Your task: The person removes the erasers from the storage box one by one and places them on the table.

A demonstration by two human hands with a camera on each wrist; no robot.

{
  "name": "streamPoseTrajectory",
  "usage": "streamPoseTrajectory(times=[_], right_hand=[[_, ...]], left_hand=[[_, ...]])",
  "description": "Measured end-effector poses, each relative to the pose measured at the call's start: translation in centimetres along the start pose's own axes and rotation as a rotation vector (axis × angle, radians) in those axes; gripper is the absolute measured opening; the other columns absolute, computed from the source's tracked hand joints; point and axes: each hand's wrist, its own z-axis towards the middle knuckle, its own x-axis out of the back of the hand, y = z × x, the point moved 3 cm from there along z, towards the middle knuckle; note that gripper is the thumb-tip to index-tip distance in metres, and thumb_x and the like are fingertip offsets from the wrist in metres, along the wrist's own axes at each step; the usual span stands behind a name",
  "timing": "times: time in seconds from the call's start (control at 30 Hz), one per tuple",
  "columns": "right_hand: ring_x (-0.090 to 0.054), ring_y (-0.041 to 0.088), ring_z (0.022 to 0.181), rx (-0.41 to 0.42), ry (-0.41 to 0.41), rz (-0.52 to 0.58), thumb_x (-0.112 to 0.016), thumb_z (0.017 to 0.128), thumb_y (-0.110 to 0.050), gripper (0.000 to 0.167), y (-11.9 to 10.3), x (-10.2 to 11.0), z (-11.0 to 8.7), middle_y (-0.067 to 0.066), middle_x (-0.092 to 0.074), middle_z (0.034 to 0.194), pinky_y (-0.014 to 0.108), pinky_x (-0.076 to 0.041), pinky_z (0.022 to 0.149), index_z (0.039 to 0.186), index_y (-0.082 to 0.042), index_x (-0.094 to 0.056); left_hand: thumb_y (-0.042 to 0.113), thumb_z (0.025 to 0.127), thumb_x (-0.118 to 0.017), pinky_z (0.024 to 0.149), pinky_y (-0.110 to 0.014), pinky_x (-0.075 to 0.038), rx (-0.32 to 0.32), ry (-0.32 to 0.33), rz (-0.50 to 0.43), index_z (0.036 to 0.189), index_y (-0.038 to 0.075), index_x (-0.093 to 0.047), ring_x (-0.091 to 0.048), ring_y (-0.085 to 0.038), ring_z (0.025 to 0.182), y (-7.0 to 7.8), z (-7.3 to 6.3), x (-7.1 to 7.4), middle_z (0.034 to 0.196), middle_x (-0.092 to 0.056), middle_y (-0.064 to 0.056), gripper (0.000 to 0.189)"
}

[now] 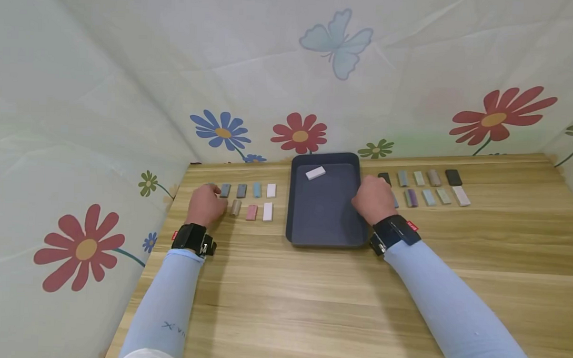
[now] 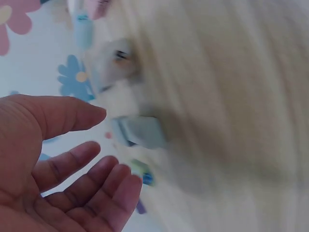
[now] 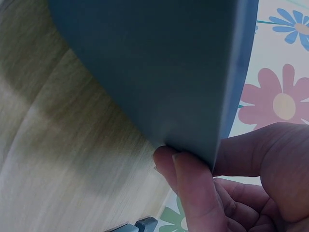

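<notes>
A dark blue-grey tray lies on the table with one white eraser-like block inside, toward its far end. My right hand pinches the tray's right wall, its thumb over the rim and fingers against the outside, as the right wrist view shows. At the left, my left hand hovers beside small blocks, its thumb and fingers apart with nothing between them. Closest to it are a grey block and a tan block. In the left wrist view, a blurred pale-blue block appears beyond the fingertips.
Left of the tray, more blocks stand in two rows, among them a pink one and a white one. Two further rows sit at the right, including a black block. A flower-printed curtain borders the wooden table.
</notes>
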Motion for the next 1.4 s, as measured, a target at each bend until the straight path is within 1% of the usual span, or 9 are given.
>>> streamPoseTrajectory(times=[0.13,0.27,0.37,0.47,0.6,0.83,1.03,1.27,1.4], right_hand=[[-0.059,0.036,0.067,-0.01,0.003,-0.003,-0.066,0.072,-0.012,0.015,0.0,0.1,0.0,0.017,-0.064,0.066,0.044,-0.047,0.056,0.066,0.002,-0.063],[-0.06,0.035,0.067,-0.018,-0.002,0.001,-0.066,0.073,-0.012,0.015,0.0,0.1,0.0,0.018,-0.064,0.068,0.042,-0.046,0.053,0.067,0.002,-0.063],[-0.06,0.035,0.068,-0.03,-0.009,0.006,-0.066,0.073,-0.012,0.014,-0.1,0.2,0.0,0.018,-0.064,0.07,0.039,-0.044,0.049,0.069,0.002,-0.063],[-0.06,0.034,0.067,-0.036,-0.01,0.008,-0.065,0.073,-0.011,0.014,0.0,0.2,0.0,0.018,-0.065,0.07,0.037,-0.044,0.048,0.069,0.002,-0.064],[-0.06,0.035,0.068,-0.032,-0.008,0.009,-0.066,0.074,-0.012,0.015,0.1,0.2,0.1,0.018,-0.065,0.069,0.04,-0.045,0.052,0.069,0.002,-0.064],[-0.06,0.036,0.071,-0.039,-0.007,0.017,-0.068,0.073,-0.012,0.014,0.2,-0.2,0.2,0.018,-0.065,0.072,0.042,-0.047,0.055,0.071,0.002,-0.065],[-0.06,0.036,0.071,-0.025,0.005,-0.001,-0.069,0.073,-0.013,0.017,0.1,-0.2,0.2,0.019,-0.066,0.074,0.044,-0.048,0.056,0.074,0.003,-0.066],[-0.062,0.036,0.065,0.001,0.033,0.014,-0.069,0.072,-0.012,0.017,0.2,-0.3,0.1,0.021,-0.066,0.073,0.044,-0.048,0.05,0.074,0.004,-0.065],[-0.062,0.036,0.066,0.003,0.037,0.007,-0.07,0.071,-0.013,0.017,0.2,-0.4,0.1,0.021,-0.066,0.073,0.044,-0.049,0.05,0.074,0.004,-0.065]], left_hand=[[0.024,0.083,-0.062,0.068,-0.038,-0.045,-0.031,0.06,-0.013,0.116,0.0,-0.059,-0.056,-0.026,0.077,2.0,0.0,0.9,0.106,-0.064,-0.017,0.041],[0.025,0.082,-0.062,0.081,-0.043,-0.046,-0.09,0.136,-0.04,0.119,0.001,-0.057,-0.057,-0.029,0.094,4.6,0.4,1.5,0.112,-0.061,-0.016,0.044],[0.026,0.082,-0.063,0.087,-0.043,-0.045,-0.14,0.176,-0.062,0.119,0.003,-0.057,-0.056,-0.029,0.102,7.1,0.8,1.8,0.113,-0.06,-0.015,0.044],[0.028,0.083,-0.063,0.087,-0.042,-0.045,-0.189,0.197,-0.091,0.119,0.006,-0.057,-0.056,-0.027,0.103,9.8,1.1,2.0,0.112,-0.06,-0.013,0.043],[0.03,0.084,-0.063,0.087,-0.04,-0.046,-0.246,0.194,-0.16,0.12,0.009,-0.058,-0.055,-0.025,0.105,13.4,1.4,1.7,0.115,-0.06,-0.01,0.041],[0.031,0.086,-0.063,0.09,-0.037,-0.046,-0.289,0.142,-0.171,0.124,0.008,-0.055,-0.055,-0.022,0.109,18.6,1.8,-0.7,0.118,-0.06,-0.008,0.045],[0.029,0.085,-0.064,0.089,-0.035,-0.047,-0.315,0.029,-0.096,0.122,0.009,-0.057,-0.059,-0.02,0.105,21.6,2.3,-3.7,0.118,-0.064,-0.006,0.043],[0.025,0.084,-0.063,0.089,-0.034,-0.047,-0.322,-0.078,-0.011,0.122,0.006,-0.056,-0.058,-0.02,0.097,23.8,2.7,-6.4,0.113,-0.064,-0.007,0.043],[0.021,0.085,-0.057,0.079,-0.033,-0.046,-0.323,-0.122,0.043,0.11,0.005,-0.059,-0.056,-0.02,0.085,24.0,3.1,-7.7,0.1,-0.064,-0.007,0.029]])
